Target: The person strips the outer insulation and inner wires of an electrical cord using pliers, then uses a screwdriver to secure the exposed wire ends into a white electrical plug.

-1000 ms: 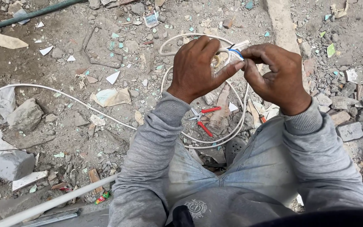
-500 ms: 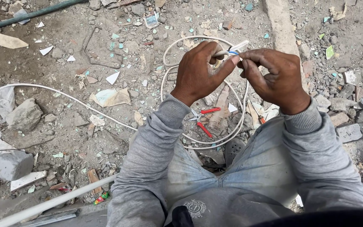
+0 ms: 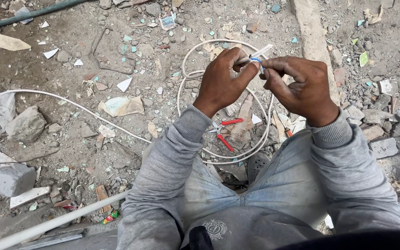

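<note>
Head view: a white cable [image 3: 255,56] end is pinched by both hands [image 3: 223,81] [image 3: 302,88]; its blue wire [image 3: 255,60] could snap if overbent.

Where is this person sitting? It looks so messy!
Probably a building site or a torn-down spot outdoors. The dirt ground is strewn with broken stone chunks and tile chips, and red-handled pliers lie beside a loop of white cable.

I see a white cable [image 3: 195,60] with its stiff end pointing up and to the right, a thin blue wire [image 3: 256,60] curling from it. The rest loops loosely over the rubble-strewn ground below.
</note>
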